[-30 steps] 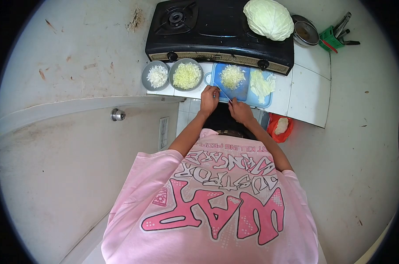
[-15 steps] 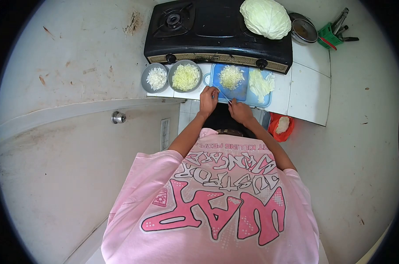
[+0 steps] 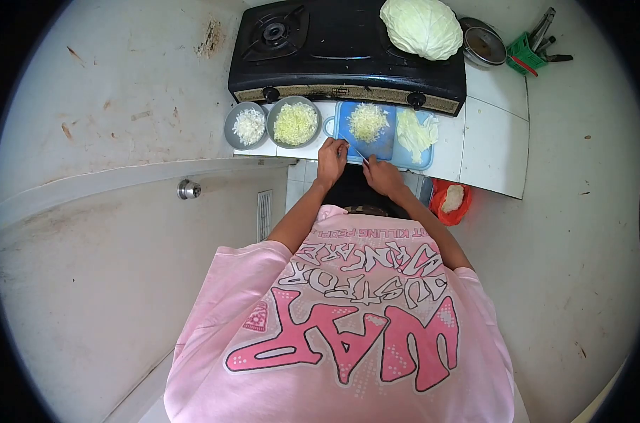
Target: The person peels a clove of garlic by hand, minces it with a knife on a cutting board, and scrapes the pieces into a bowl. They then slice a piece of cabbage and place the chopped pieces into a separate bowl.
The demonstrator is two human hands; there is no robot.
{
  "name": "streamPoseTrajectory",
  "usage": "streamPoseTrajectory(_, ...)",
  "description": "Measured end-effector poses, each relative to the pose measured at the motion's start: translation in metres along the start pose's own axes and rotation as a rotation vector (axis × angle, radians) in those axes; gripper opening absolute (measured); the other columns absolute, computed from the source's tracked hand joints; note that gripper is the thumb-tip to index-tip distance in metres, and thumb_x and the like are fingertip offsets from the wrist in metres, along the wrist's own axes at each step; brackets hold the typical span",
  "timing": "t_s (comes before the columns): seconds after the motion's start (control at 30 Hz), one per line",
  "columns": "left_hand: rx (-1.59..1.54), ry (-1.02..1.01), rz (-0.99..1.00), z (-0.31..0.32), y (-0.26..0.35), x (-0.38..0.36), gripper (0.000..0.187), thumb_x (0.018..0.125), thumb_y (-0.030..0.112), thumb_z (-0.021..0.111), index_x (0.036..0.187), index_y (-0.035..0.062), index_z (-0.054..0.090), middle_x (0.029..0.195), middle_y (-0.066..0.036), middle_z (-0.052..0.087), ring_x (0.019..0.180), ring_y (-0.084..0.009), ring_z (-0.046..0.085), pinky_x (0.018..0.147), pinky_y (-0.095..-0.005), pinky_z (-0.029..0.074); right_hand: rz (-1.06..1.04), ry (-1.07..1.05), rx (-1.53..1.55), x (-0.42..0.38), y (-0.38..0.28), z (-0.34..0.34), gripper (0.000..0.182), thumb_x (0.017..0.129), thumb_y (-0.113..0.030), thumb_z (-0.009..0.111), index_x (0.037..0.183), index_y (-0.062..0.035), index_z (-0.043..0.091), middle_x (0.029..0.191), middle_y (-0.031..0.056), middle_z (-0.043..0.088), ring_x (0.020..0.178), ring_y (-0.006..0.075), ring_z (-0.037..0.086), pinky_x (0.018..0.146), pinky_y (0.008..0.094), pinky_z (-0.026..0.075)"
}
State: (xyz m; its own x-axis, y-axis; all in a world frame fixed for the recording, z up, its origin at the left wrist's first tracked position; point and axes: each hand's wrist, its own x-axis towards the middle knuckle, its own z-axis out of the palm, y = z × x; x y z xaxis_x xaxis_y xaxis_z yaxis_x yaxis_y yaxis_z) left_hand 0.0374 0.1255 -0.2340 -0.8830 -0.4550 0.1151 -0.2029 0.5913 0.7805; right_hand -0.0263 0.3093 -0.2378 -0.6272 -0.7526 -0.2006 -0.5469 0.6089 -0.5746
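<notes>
My right hand (image 3: 383,176) is closed round the handle of a small knife (image 3: 358,151), whose blade points up and left across the near edge of the blue cutting board (image 3: 383,145). At the board's near left corner, my left hand (image 3: 332,161) has its fingers pinched together close to the knife tip. What those fingers hold is too small to make out. Finely chopped cabbage (image 3: 368,123) lies in a heap on the board, just beyond both hands. Loose pale cabbage leaves (image 3: 416,134) rest on the board's lighter right part.
Left of the board stand a grey bowl of chopped cabbage (image 3: 296,123) and one of white chopped pieces (image 3: 249,127). Behind is a black gas stove (image 3: 341,60) bearing a whole cabbage (image 3: 422,28). A metal pan (image 3: 483,46), green utensil basket (image 3: 523,54) and red bag (image 3: 458,211) are rightward.
The whole view has shifted slightly. Both hands and the knife keep nearly the same position at the board's near edge, with no clear change in grip.
</notes>
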Motion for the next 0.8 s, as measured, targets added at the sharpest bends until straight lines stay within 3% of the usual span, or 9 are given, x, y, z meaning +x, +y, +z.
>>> streamPoseTrajectory(0.33, -0.014, 0.002, 0.011, 0.001, -0.007, -0.001, 0.008, 0.087, -0.002, 0.067, 0.093, -0.0026, 0.072, 0.083, -0.017, 0.062, 0.073, -0.0330, 0.063, 0.069, -0.0403, 0.051, -0.009, 0.017, -0.015, 0.014, 0.000, 0.017, 0.035, 0.102, -0.031, 0.054, 0.103, 0.0037, 0.054, 0.070, 0.0265, 0.067, 0.065, 0.0467, 0.069, 0.060, 0.0558, 0.056)
streamPoseTrajectory(0.53, 0.040, -0.079, 0.059, -0.010, 0.006, -0.003, 0.009, 0.088, 0.001, 0.068, 0.096, -0.0021, 0.072, 0.090, -0.019, 0.065, 0.084, -0.0378, 0.065, 0.077, -0.0447, 0.052, -0.001, 0.028, -0.051, 0.003, -0.004, 0.005, 0.034, 0.102, -0.030, 0.054, 0.101, 0.0033, 0.056, 0.069, 0.0252, 0.067, 0.065, 0.0458, 0.069, 0.059, 0.0551, 0.056)
streamPoseTrajectory(0.8, -0.005, -0.043, 0.006, -0.004, -0.006, -0.002, 0.011, 0.088, 0.001, 0.067, 0.097, -0.0002, 0.073, 0.091, -0.018, 0.066, 0.084, -0.0361, 0.066, 0.078, -0.0435, 0.052, 0.084, 0.106, -0.005, 0.017, 0.006, 0.010, 0.035, 0.102, -0.033, 0.052, 0.101, 0.0017, 0.057, 0.069, 0.0272, 0.066, 0.066, 0.0471, 0.068, 0.062, 0.0563, 0.056)
